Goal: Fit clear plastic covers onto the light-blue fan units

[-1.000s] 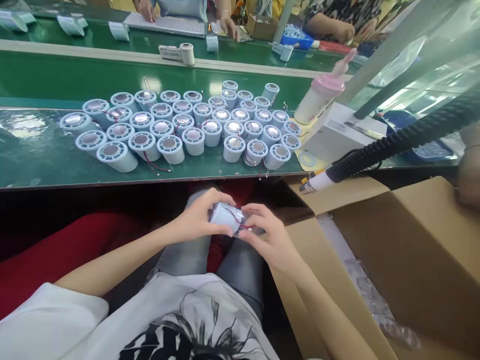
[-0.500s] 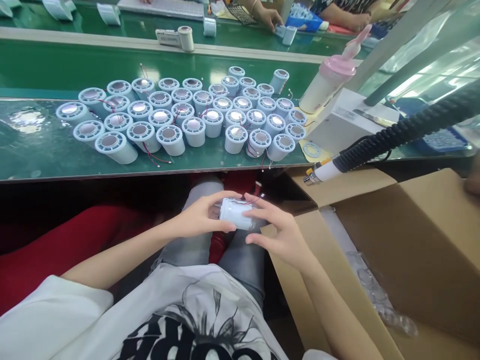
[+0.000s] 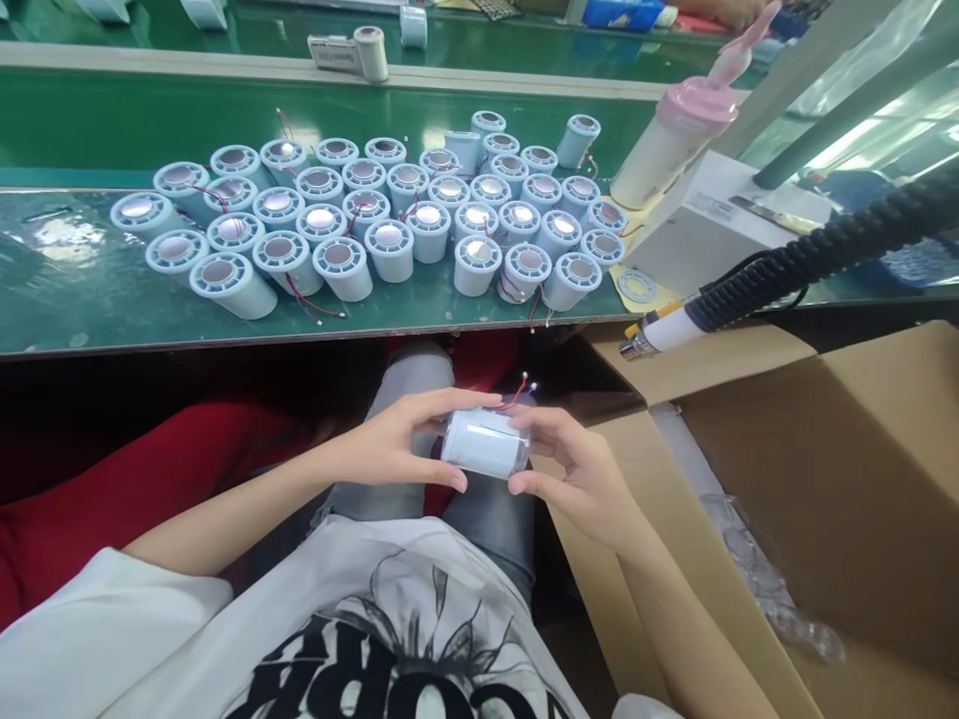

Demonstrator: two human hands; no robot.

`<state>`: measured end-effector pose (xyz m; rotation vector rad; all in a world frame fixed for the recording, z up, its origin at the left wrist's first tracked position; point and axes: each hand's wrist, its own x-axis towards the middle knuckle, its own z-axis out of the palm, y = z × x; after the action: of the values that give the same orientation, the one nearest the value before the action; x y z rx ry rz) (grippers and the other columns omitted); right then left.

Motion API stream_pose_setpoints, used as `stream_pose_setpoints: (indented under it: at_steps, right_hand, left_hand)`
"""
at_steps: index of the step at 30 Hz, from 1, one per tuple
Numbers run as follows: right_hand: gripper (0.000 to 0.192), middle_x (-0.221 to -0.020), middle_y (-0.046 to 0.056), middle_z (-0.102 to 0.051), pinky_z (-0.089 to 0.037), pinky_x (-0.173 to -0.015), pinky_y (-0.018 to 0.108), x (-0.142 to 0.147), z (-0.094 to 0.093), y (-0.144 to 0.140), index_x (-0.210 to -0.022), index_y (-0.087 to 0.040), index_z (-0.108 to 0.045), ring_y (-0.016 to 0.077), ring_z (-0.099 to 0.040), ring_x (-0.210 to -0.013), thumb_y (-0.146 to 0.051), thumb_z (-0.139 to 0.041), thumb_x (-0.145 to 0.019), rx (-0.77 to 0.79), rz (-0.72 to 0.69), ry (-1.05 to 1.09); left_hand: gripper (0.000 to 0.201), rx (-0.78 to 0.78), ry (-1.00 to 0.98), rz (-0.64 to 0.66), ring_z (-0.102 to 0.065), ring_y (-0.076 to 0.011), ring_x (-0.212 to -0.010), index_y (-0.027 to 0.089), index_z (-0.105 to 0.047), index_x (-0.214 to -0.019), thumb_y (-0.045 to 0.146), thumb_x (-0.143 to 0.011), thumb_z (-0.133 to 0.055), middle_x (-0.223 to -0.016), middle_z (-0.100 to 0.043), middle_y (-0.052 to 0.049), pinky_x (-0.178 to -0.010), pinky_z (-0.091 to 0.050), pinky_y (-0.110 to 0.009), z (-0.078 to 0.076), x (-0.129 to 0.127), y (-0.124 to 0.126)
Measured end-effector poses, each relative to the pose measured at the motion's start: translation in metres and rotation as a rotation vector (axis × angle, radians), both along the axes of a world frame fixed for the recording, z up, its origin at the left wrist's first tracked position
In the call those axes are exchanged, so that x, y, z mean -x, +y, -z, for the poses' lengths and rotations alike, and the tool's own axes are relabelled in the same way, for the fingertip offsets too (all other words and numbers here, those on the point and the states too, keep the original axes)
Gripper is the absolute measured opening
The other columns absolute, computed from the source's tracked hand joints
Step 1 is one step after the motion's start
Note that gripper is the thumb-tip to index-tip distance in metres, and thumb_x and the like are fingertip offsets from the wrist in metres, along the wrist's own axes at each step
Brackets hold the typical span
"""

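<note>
White plastic cylinder point(image 3: 485, 442) with red wire point(image 3: 513, 397) gripped sideways by left hand point(image 3: 397, 444) and right hand point(image 3: 575, 469), above lap.

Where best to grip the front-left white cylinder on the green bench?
Take the front-left white cylinder by its smooth side wall below the flanged rim, coming from its open left side with the hand; neighbours crowd its right and back, and a red wire trails right.
</note>
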<state>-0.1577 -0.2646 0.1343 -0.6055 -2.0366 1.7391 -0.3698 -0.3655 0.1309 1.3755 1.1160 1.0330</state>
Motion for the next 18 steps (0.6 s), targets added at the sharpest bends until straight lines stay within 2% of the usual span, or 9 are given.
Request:
stream_pose_setpoints:
  at_steps: [9, 14, 18]
  right_hand:
    - [0.039, -0.102, 0.006, -0.065, -0.057, -0.074, 0.031, 0.0019, -0.0024, -0.0013, -0.104, -0.023, -0.055, 0.0195, -0.064, -0.092, -0.040, -0.073, -0.074, 0.293, -0.005, -0.043]
    - [0.040, -0.097, 0.005, -0.065, -0.056, -0.067, 0.028, 0.0054, -0.0042, -0.0019, -0.100, -0.022, -0.055, 0.0168, -0.063, -0.083, -0.045, -0.072, -0.072, 0.379, 0.039, -0.078]
    - [0.038, -0.084, 0.002, -0.065, -0.056, -0.058, 0.025, 0.0087, -0.0023, -0.0037, -0.096, -0.021, -0.054, 0.0144, -0.064, -0.072, -0.047, -0.069, -0.073, 0.468, 0.066, -0.075]
  left_hand:
    - [0.073, -0.061, 0.104, 0.019, -0.046, -0.0278, -0.129, 0.028, -0.046, -0.136, 0.025, -0.070, -0.076, -0.140, -0.048, -0.011, -0.101, -0.047, -0.039, 0.0009, 0.0035, -0.0020]
    - [0.072, -0.048, 0.115, 0.040, -0.042, -0.0263, -0.132, 0.029, -0.044, -0.137, 0.025, -0.072, -0.074, -0.143, -0.045, -0.010, -0.102, -0.046, -0.037, 0.0018, 0.0046, -0.0046]
    - [0.070, -0.062, 0.114, 0.046, -0.041, -0.0255, -0.133, 0.029, -0.043, -0.137, 0.024, -0.074, -0.073, -0.143, -0.045, -0.009, -0.102, -0.046, -0.036, 0.0013, 0.0049, -0.0060]
